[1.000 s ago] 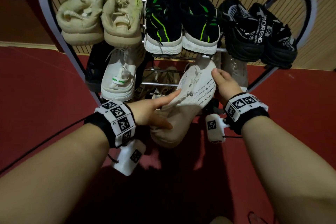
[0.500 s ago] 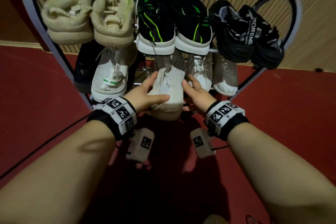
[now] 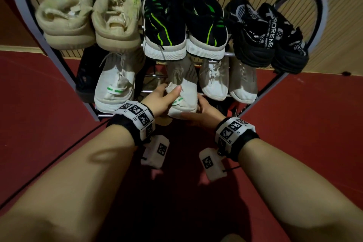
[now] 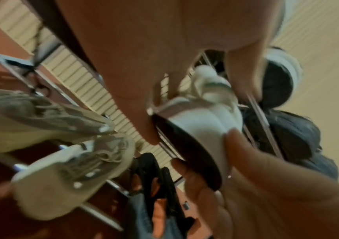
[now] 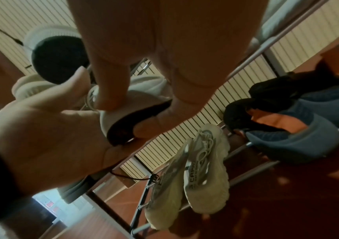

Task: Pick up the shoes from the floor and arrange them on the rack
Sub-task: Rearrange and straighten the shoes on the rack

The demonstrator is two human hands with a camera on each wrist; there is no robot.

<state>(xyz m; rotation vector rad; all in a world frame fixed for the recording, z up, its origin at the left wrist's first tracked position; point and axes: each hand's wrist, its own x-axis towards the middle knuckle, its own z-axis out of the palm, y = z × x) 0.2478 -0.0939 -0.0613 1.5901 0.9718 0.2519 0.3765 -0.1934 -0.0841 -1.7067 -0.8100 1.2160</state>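
A white shoe (image 3: 183,92) with a green heel tab lies toe-in on the middle shelf of the shoe rack (image 3: 59,59), between its matching shoe (image 3: 115,86) and a white pair (image 3: 227,78). My left hand (image 3: 160,100) grips the heel from the left, thumb on top. My right hand (image 3: 204,114) holds the heel from below and from the right. The right wrist view shows fingers curled round the white shoe's (image 5: 136,103) dark sole. In the left wrist view the shoe's heel (image 4: 203,119) sits between both hands.
The top shelf carries a beige pair (image 3: 88,15), a black-and-green pair (image 3: 184,25) and a black pair (image 3: 265,35). A black shoe (image 3: 86,78) sits at the middle shelf's left end. Lower down are pale sneakers (image 5: 195,174) and blue slippers (image 5: 297,132). Red floor surrounds the rack.
The white shoe, held sole-outward in front of the rack a second ago, is turned upright and pushed toe-first onto the middle shelf. Both hands have moved forward to its heel.
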